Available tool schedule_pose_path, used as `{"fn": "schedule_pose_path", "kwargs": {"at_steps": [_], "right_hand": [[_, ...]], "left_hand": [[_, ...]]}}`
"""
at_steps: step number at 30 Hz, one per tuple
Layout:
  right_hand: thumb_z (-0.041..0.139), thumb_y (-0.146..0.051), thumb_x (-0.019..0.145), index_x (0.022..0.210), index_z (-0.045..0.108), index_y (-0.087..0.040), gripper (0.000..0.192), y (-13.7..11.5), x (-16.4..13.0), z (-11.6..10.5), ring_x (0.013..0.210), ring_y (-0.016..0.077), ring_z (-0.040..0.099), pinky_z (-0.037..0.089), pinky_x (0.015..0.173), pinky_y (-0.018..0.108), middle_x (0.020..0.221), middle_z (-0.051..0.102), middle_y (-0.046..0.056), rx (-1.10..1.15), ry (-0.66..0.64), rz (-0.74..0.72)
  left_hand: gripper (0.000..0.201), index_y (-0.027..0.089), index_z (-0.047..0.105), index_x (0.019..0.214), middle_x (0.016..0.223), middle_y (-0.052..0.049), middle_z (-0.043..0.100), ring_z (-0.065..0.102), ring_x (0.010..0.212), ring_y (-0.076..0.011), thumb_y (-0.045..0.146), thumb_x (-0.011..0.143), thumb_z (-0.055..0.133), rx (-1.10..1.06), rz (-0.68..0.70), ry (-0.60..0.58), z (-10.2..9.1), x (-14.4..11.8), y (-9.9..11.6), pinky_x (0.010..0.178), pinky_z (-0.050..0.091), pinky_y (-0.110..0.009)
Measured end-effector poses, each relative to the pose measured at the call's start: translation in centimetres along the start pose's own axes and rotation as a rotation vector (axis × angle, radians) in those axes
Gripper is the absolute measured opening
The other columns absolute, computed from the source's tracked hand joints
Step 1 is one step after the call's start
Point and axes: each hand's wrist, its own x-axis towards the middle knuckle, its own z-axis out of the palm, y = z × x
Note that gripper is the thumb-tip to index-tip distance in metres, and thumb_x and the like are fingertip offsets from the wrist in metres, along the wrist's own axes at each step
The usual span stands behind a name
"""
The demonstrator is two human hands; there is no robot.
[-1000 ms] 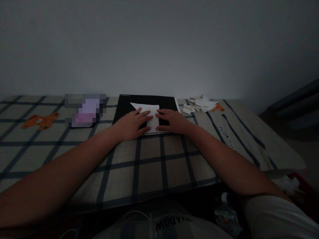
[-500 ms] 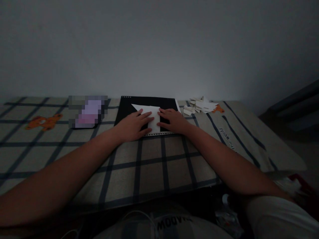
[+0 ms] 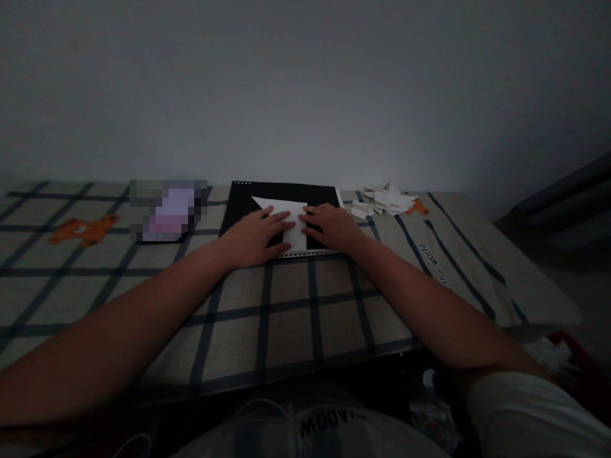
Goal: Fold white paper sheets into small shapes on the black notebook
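Checked tablecloth: could bunch if a forearm drags, taking everything along; near edge fades into gloom tbh.
Black notebook: might skid if they push unevenly; partly covered.
Pixelated item: mosaic'd out, so who knows.
Left hand: fingers spread and flat on the paper, clutching nothing; palm's underside hidden.
Right hand: loose too, fingertips at the paper's right edge.
White paper: on the notebook under both hands, looks folded; a slip might crease it crooked. Layers unreadable.
Loose paper bits: right of the notebook; could scatter if bumped. Can't count them.
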Motion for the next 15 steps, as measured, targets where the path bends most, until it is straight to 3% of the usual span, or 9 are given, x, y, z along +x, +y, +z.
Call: {"fn": "schedule_pose_path", "kwargs": {"at_steps": [5, 9, 15], "right_hand": [[0.062, -0.060, 0.094, 0.144, 0.061, -0.024, 0.062, 0.3, -0.6, -0.3, 0.139, 0.0342, 0.050, 0.044, 0.112, 0.054, 0.157, 0.052, 0.010, 0.047, -0.017, -0.031], [0.062, -0.068, 0.090, 0.148, 0.057, -0.025, 0.072, 0.5, -0.6, 0.1, 0.142, 0.0349, 0.047, 0.042, 0.113, 0.056, 0.159, 0.049, 0.010, 0.041, -0.008, -0.028], [0.050, -0.053, 0.102, 0.150, 0.055, -0.028, 0.054, 0.9, 0.1, 1.1, 0.138, 0.0343, 0.050, 0.046, 0.108, 0.058, 0.159, 0.049, 0.006, 0.068, 0.029, 0.027]], "left_hand": [[0.062, 0.016, 0.053, 0.151, 0.164, -0.013, 0.040, 0.039, 0.149, -0.0388, 0.052, 0.101, 0.047, -0.007, 0.001, 0.010, 0.2, 0.0, -0.2, 0.123, 0.031, -0.051], [0.062, 0.016, 0.053, 0.151, 0.164, -0.012, 0.040, 0.038, 0.149, -0.0387, 0.052, 0.101, 0.046, -0.001, 0.002, 0.012, 0.2, 0.0, -0.2, 0.123, 0.031, -0.050], [0.065, 0.018, 0.050, 0.153, 0.165, -0.009, 0.038, 0.035, 0.151, -0.0401, 0.055, 0.100, 0.047, -0.005, -0.010, -0.026, 0.0, 0.1, -0.3, 0.123, 0.030, -0.050]]}}
